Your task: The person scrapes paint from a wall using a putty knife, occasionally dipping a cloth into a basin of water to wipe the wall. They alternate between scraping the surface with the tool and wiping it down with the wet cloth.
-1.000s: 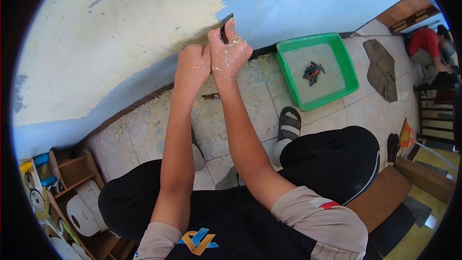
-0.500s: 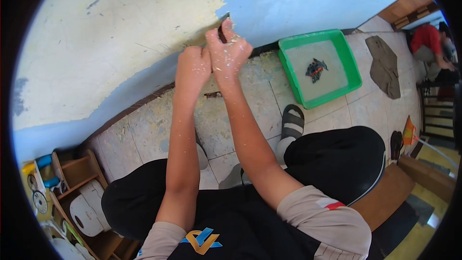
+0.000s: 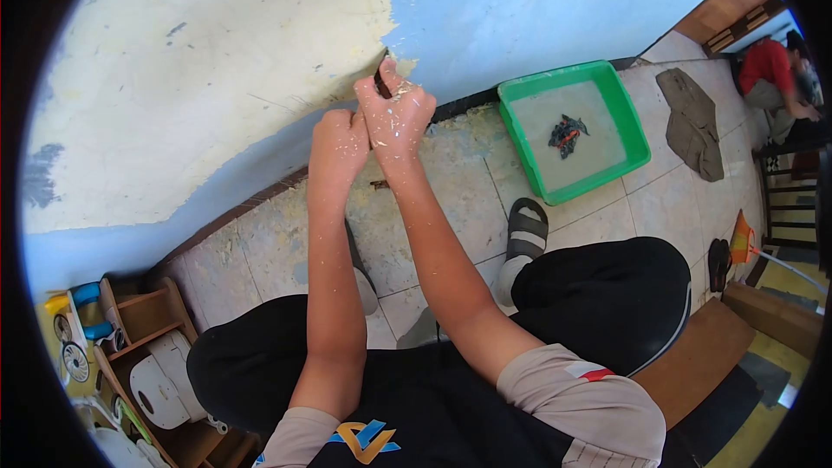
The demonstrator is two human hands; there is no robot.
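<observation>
My right hand (image 3: pixel 396 117), sprinkled with pale paint flakes, is closed around a dark-handled scraper (image 3: pixel 380 82). The scraper's tip meets the wall (image 3: pixel 260 52), where cream paint borders light blue. Against the right hand's lower left side, my left hand (image 3: pixel 338 143) is closed in a fist. Its fingers face away from me, so whatever they hold is hidden. Small flakes also dot both forearms.
A green basin (image 3: pixel 643 143) of cloudy water holds a dark and orange wad (image 3: pixel 568 136). Brown cloth (image 3: pixel 691 121) lies on the tiles (image 3: pixel 598 217) beyond. Wooden shelves (image 3: pixel 143 308) stand at left, a bench (image 3: pixel 698 351) at right. A person in red (image 3: pixel 767 74) crouches far right.
Both hands, with the scraper, have shifted slightly down and left in the view. The wall and basin also sit a little lower because the camera has tilted.
</observation>
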